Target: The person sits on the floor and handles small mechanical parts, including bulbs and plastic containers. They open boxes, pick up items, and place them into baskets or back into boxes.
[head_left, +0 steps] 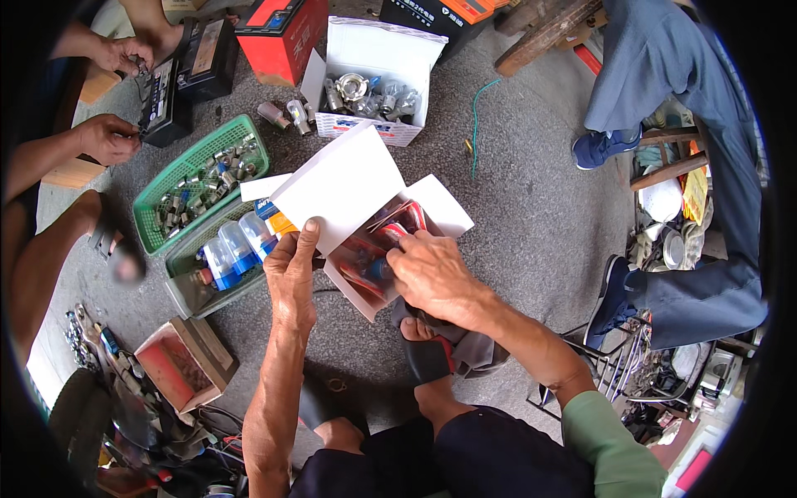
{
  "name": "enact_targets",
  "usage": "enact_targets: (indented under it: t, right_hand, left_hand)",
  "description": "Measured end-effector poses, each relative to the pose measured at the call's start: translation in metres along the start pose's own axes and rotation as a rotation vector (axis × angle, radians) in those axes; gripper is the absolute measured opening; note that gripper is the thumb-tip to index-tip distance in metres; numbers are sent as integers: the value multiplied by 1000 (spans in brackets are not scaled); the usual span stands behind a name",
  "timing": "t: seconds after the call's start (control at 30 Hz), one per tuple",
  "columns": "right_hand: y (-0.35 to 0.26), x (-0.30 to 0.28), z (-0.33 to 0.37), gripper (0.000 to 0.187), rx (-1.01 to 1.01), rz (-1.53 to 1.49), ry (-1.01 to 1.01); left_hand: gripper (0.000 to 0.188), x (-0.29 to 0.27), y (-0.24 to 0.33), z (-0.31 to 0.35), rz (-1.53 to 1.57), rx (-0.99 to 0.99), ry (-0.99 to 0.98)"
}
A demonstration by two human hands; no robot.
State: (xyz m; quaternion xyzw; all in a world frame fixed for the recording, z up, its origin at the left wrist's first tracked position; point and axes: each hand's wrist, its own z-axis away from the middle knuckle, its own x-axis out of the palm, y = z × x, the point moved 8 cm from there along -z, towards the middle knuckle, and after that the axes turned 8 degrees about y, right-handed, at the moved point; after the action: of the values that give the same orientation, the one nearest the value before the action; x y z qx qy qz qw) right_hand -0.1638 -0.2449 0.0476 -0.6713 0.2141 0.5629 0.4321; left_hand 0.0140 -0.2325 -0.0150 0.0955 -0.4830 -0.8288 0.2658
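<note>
White cardboard made up the open box (pixel 365 241) that both hands worked on in the head view. There was one such box in the grip, with two pale flaps spread: a large one rising above the left thumb and a smaller one beyond the right knuckles. Its inside showed red and blue packed items, too crowded to count. The left hand (pixel 292 274) was clamped on the box's near left edge, thumb pressed up against the big flap. The right hand (pixel 432 274) lay over the box's opening with its fingers curled down into the contents; whether they were closed on anything could not be told. The box hung just above the grey floor (pixel 531 216), between the two hands and in front of the person's knees.

Left of the left hand sat two green baskets (pixel 178 178): the farther one was full of small metal parts, and the nearer one held three clear blue-capped bulbs (pixel 237 249). Beyond the held box stood a second white box (pixel 374 79), open and filled with silvery bulbs. Below and left of the left hand lay one small red-lined carton (pixel 187 365). Far to the left, another person's two hands (pixel 112 137) touched a black battery (pixel 166 104). One red box (pixel 282 33) stood beyond the baskets.
</note>
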Motion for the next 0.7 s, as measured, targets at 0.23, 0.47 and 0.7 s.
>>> enact_targets:
  t: [0.23, 0.47, 0.7]
  right_hand:
    - [41, -9, 2, 39, 418, -709, -162]
    - [49, -1, 16, 34, 715, -1482, -194]
    - [51, -11, 14, 35, 827, -1565, -156]
  left_hand:
    - [39, -3, -3, 3, 24, -30, 6]
    - [36, -5, 3, 14, 16, 14, 35]
    - [39, -8, 12, 26, -85, 29, 14]
